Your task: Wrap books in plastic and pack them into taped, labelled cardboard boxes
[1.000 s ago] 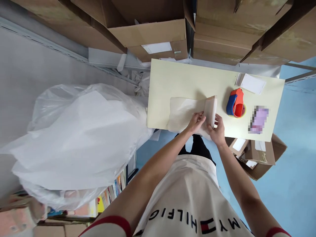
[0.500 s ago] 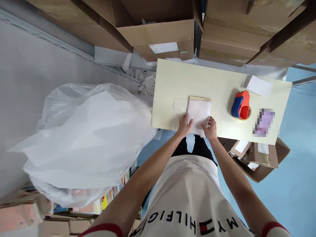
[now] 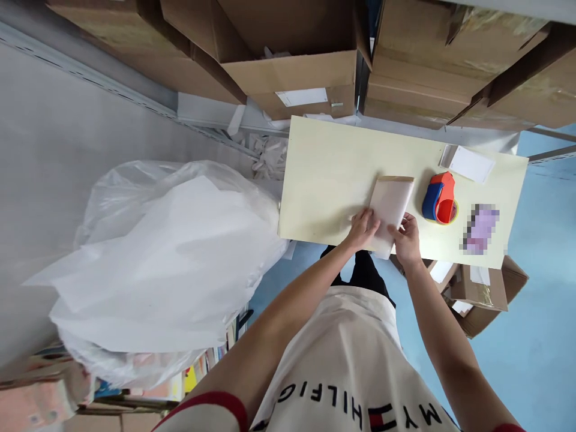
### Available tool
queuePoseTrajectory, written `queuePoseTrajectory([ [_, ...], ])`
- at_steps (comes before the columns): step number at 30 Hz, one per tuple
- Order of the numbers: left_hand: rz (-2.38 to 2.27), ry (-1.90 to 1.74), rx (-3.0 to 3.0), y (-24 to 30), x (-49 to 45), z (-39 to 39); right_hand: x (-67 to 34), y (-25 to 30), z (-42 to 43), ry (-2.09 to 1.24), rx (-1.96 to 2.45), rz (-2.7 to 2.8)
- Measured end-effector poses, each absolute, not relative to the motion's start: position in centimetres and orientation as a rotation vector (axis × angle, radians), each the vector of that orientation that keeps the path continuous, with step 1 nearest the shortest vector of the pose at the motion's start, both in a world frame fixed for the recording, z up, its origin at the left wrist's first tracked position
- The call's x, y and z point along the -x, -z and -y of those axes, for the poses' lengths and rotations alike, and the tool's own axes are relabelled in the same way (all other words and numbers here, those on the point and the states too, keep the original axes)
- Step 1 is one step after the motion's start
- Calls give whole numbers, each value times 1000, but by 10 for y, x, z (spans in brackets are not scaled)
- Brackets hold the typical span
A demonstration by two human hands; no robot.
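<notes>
A flat, book-sized packet (image 3: 391,198) in thin white wrapping is held tilted over the front edge of the table. A brownish strip shows along its far end; what lies inside is hidden. My left hand (image 3: 363,229) grips its left side near the bottom, thumb on top. On the right side, my right hand (image 3: 405,240) is closed round the lower edge, the thumb pressing on the face. Just to the right of the packet stands a red and blue tape dispenser (image 3: 440,198), touched by neither hand.
The pale table (image 3: 328,162) also carries white cards (image 3: 470,163) and a blurred purple item (image 3: 481,229). Left is a big plastic bag of white sheets (image 3: 171,264). Cardboard boxes (image 3: 292,72) line the shelf behind. An open carton (image 3: 486,294) sits below right.
Both hands have moved right with the packet, which has gone from lying on the table to tilted and turned. The view has shifted slightly.
</notes>
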State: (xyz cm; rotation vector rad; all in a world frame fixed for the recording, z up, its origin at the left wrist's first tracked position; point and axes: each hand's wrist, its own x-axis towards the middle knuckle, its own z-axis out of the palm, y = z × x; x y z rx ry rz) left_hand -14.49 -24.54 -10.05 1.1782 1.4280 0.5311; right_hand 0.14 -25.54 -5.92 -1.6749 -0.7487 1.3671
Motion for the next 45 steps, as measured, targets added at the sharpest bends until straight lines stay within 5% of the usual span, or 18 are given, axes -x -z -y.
queuePoseTrajectory([
  [7, -1292, -889, -953, 80, 200, 247, 54, 65, 249, -1436, 1700, 1110],
  [21, -1782, -653, -908, 126, 241, 273, 61, 124, 262, -1436, 1977, 1147],
  [45, -1913, -832, -1058, 152, 326, 168, 156, 145, 125, -1362, 1871, 1461],
])
